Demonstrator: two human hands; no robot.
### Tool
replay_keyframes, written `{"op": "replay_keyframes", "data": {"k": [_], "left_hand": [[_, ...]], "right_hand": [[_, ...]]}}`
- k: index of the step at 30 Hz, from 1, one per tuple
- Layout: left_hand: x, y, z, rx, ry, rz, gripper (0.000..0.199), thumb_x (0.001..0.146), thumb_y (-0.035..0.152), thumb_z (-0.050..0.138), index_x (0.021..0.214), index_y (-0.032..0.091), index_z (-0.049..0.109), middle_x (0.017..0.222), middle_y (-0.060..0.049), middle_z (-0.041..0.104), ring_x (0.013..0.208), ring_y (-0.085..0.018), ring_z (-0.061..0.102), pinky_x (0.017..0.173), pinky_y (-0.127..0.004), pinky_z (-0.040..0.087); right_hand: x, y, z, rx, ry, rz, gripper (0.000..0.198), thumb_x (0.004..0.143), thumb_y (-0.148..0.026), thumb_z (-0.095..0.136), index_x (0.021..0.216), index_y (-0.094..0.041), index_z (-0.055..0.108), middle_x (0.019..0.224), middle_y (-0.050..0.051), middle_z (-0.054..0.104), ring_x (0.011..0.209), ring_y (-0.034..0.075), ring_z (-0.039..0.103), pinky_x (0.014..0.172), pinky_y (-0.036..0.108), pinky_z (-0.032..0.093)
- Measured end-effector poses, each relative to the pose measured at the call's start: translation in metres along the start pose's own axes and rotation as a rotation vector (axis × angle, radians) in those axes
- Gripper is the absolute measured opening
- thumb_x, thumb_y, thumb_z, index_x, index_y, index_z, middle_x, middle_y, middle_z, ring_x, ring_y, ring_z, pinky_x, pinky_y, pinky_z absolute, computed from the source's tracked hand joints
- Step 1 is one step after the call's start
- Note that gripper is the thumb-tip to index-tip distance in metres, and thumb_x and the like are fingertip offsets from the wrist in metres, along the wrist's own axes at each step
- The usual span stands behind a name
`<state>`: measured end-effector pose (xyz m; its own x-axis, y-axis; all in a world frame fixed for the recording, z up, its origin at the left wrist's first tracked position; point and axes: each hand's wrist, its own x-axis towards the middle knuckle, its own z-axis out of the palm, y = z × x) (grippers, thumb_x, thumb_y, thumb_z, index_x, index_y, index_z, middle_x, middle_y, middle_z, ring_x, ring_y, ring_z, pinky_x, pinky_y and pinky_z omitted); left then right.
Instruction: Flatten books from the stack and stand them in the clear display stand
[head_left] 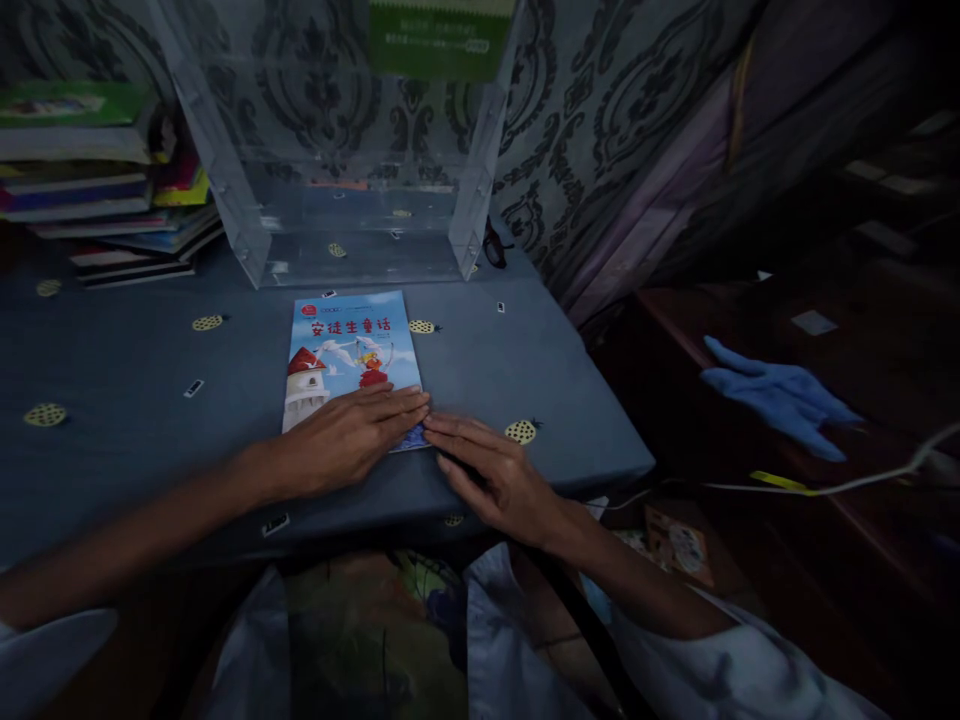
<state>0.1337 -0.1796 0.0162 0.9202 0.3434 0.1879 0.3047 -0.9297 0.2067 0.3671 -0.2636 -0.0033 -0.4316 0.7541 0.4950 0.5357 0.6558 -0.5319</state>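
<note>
Ornate wallpaper or curtain (645, 110), too dim to tell which, is backing a blue pineapple-print table (487, 365). Near its front edge, a storybook (349, 352) is lying under the left hand (364, 435), fingers together; the right hand (501, 470), fingers together, thumb apart, is resting at the book's right side. A clear stand (231, 190) is rising at the table's back edge.

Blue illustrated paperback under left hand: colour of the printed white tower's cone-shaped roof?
Red. The roof on the paperback shows best in the head view.
</note>
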Motion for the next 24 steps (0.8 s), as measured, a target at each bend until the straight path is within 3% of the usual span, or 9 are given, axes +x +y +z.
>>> {"op": "replay_keyframes", "data": {"k": [5,11,16,20,24], "left_hand": [[-0.009,0.017,0.008,0.043,0.012,-0.015,0.043,0.104,0.017,0.035,0.146,0.014,0.046,0.150,-0.012,0.052,0.142,-0.021,0.046,0.116,-0.042,0.042],[-0.018,0.054,0.027,0.187,0.118,-0.128,0.054,0.093,0.004,0.037,0.147,0.005,0.042,0.154,-0.019,0.045,0.146,-0.025,0.039,0.118,-0.043,0.039],[-0.025,0.073,0.031,0.238,0.094,-0.181,0.062,0.092,0.015,0.043,0.151,-0.001,0.033,0.158,-0.024,0.037,0.151,-0.030,0.029,0.121,-0.046,0.032],[-0.038,0.077,0.027,0.266,0.065,-0.223,0.061,0.094,0.020,0.044,0.152,0.002,0.034,0.158,-0.021,0.039,0.150,-0.029,0.031,0.122,-0.045,0.029],[-0.057,0.077,0.026,0.342,0.144,-0.245,0.051,0.098,0.018,0.040,0.146,0.000,0.043,0.151,-0.021,0.048,0.143,-0.030,0.043,0.118,-0.046,0.035]], "right_hand": [[-0.011,-0.006,0.003,-0.027,0.042,-0.033,0.034,0.098,-0.012,0.052,0.129,-0.016,0.065,0.125,0.015,0.071,0.121,0.022,0.065,0.103,0.042,0.057],[-0.016,-0.006,0.006,-0.041,0.066,-0.056,0.036,0.097,-0.010,0.053,0.130,-0.017,0.063,0.124,0.016,0.071,0.120,0.023,0.066,0.099,0.044,0.059],[-0.015,-0.005,0.006,-0.033,0.065,-0.071,0.034,0.095,-0.008,0.055,0.126,-0.018,0.065,0.122,0.015,0.072,0.117,0.023,0.068,0.098,0.043,0.060],[-0.014,-0.006,0.006,-0.039,0.052,-0.063,0.035,0.094,-0.007,0.056,0.126,-0.019,0.065,0.122,0.014,0.072,0.117,0.023,0.067,0.099,0.043,0.059],[-0.013,-0.007,0.005,-0.041,0.060,-0.077,0.034,0.094,-0.006,0.057,0.125,-0.018,0.066,0.120,0.015,0.072,0.115,0.024,0.068,0.097,0.043,0.060]]}}
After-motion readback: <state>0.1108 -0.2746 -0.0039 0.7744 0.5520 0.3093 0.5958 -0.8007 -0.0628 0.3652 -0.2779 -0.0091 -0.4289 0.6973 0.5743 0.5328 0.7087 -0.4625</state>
